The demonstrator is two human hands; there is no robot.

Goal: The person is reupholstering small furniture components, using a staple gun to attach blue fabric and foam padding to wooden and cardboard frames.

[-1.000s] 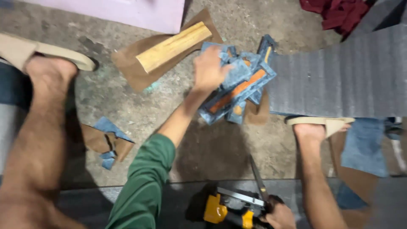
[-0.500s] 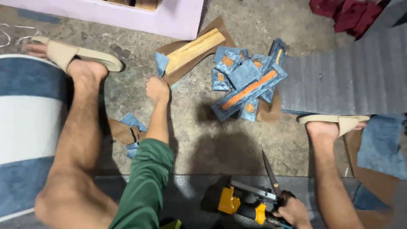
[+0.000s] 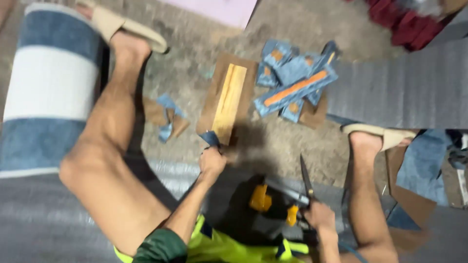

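Note:
My left hand [image 3: 212, 163] grips the near end of a brown cardboard piece [image 3: 220, 87] with a pale wooden strip [image 3: 230, 101] lying on it and a bit of blue fabric [image 3: 210, 138] at the pinched corner. My right hand [image 3: 319, 216] holds a pair of scissors [image 3: 306, 179], blades pointing up and away, above a yellow and black tool [image 3: 265, 200] near my lap. A pile of blue fabric-covered pieces with orange strips [image 3: 295, 80] lies beyond on the concrete floor. The picture is blurred.
My bare legs in tan sandals [image 3: 124, 29] [image 3: 378, 132] flank the work. A blue and white striped roll [image 3: 46, 87] lies at left, grey ribbed sheet [image 3: 404, 90] at right, scraps [image 3: 165, 119] on the floor, red cloth [image 3: 404, 22] and a pink board [image 3: 219, 9] at the far edge.
My left hand has pulled the cardboard with the wooden strip toward me, turning it lengthwise. The view has swung; the right hand still holds the scissors.

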